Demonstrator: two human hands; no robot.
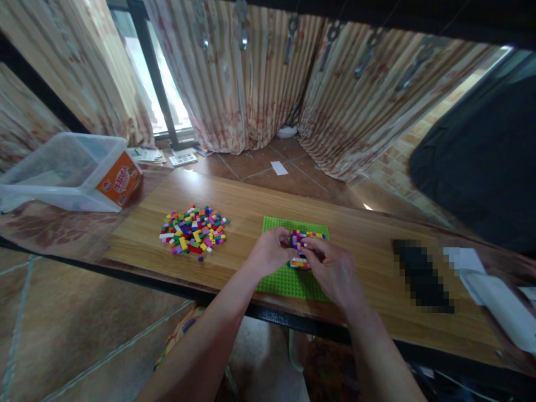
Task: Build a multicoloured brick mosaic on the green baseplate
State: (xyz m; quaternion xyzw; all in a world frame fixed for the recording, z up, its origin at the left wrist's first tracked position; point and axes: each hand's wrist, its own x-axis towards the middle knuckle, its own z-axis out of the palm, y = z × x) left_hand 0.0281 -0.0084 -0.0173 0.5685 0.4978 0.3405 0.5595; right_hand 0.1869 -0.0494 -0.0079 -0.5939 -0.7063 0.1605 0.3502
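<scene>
A green studded baseplate [288, 283] lies on the wooden table, bearing a multicoloured toy-brick build [299, 261]. My left hand [272, 252] curls around the build's left side, thumb in front and fingers behind. From the right, my right hand [333, 265] reaches over the build, its thumb and index finger pinched together at the bricks. Whether a loose brick sits in that pinch is too small to tell. Both hands cover part of the build. Left of the baseplate is a spread pile of loose bricks [195, 229] in many colours.
A clear plastic bin [79, 190] with an orange label stands at the far left, near papers [183, 159]. On the right lie a pixelated dark object [422, 276] and a white object [508, 310]. The table's front edge [167, 285] runs below my forearms; curtains hang behind.
</scene>
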